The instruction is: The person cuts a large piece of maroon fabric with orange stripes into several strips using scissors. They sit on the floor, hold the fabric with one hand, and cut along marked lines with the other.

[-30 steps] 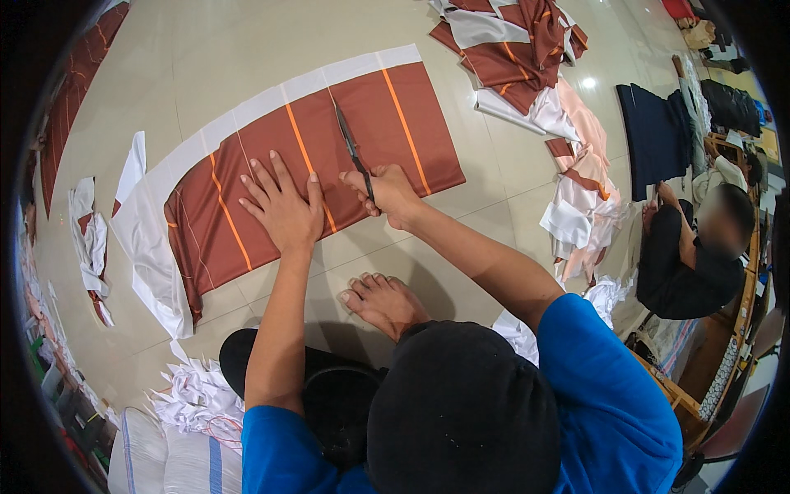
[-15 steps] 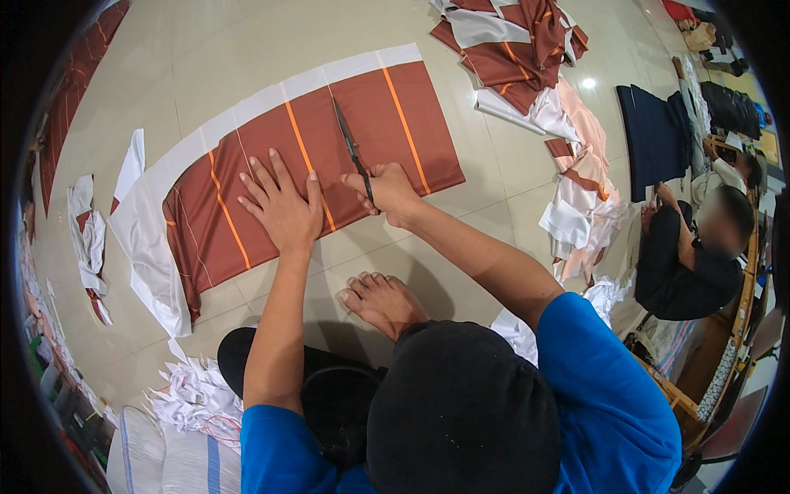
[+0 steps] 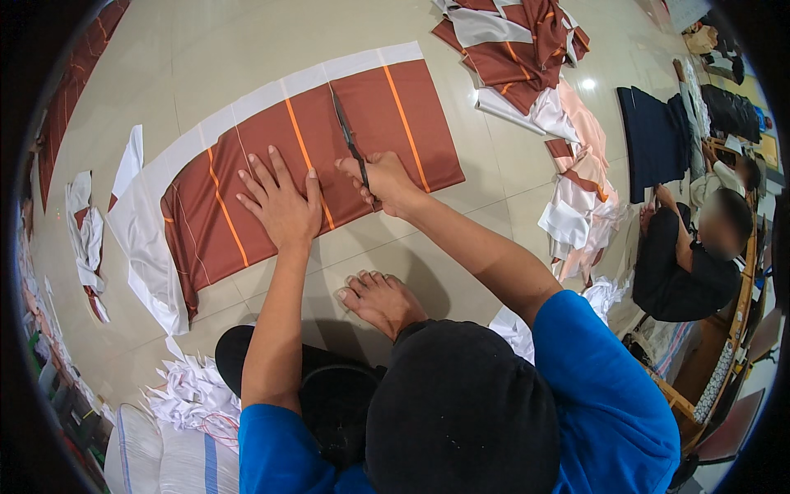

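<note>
A brown cloth with orange stripes and a white border lies spread on the tiled floor. My left hand rests flat on it, fingers spread, between two of the stripes. Dark scissors are in my right hand, whose fingers wrap round the handles near the cloth's close edge. The long blades lie over the cloth between two stripes, tips pointing away from me toward the white border. Whether the blades are parted is hard to make out. Loose white cloth trails from the left end of the brown piece.
Heaped brown and white cloth lies at the far right, with pale pink and white pieces below it. White scraps and a white sack are at the near left. A seated person handles dark cloth at the right.
My right hand and the scissors have shifted very slightly, with the thumb a little further left. My left hand and the cloth look almost the same.
</note>
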The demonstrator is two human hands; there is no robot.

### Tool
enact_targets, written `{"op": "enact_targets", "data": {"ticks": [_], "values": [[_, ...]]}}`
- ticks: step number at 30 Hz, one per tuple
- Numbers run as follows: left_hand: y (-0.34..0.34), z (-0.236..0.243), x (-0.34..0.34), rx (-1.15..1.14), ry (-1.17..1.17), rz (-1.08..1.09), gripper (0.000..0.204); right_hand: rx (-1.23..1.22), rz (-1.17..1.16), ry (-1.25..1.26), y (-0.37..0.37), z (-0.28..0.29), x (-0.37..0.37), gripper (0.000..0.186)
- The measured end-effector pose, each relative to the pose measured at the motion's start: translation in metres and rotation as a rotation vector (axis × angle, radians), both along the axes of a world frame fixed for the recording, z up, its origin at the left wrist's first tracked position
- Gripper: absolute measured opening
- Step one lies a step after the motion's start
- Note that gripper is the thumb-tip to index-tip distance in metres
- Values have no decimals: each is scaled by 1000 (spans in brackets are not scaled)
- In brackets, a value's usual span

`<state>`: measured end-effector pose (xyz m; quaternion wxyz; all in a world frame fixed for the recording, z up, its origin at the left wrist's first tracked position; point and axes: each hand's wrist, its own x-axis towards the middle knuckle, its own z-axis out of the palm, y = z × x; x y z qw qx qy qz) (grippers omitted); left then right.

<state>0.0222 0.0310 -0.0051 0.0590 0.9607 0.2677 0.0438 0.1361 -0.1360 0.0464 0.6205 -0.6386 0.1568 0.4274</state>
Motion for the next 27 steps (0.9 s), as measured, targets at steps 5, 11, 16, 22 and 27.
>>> {"op": "enact_targets", "data": {"ticks": [5,11,16,22,27], "values": [[0,0,0,-3,3,3,89,1,4,-9,1,-2,0,36],[1,-2,0,2,12,6,89,-19,3,-12,1,-2,1,33],[1,-2,0,-2,8,5,89,-15,-13,2,1,-1,-1,33],[1,0,1,0,8,2,89,27,-1,-13,2,2,6,34],[1,0,0,-2,-6,-3,88,20,9,-16,8,4,13,34]]}}
